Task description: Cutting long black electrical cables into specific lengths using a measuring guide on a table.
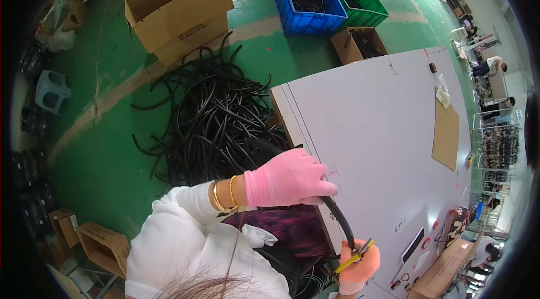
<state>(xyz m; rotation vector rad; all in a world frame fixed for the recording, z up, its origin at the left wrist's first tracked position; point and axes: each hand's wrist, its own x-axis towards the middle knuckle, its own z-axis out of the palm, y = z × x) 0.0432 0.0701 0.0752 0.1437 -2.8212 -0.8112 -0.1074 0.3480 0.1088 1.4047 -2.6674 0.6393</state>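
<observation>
A pink glove covers my left hand [289, 180], which is closed round a length of black tube [338, 217] at the near left edge of the table. From that fist the tube bends down toward my right hand [360, 270], in an orange glove. My right fingers are wrapped round small yellow-handled cutters [354, 257], whose metal jaws are by the tube's lower end. Whether those fingers also grip the tube I cannot tell. Left of the table, a big tangled heap of black tubes [216, 113] lies on the floor.
The white table [382, 124] carries a brown cardboard sheet [445, 137], a phone-like slab [413, 244] and tape rolls. Beyond stand a large carton [185, 12], a blue crate [312, 20] and a green crate [365, 18]. A stool [52, 92] is at left; several people are far right.
</observation>
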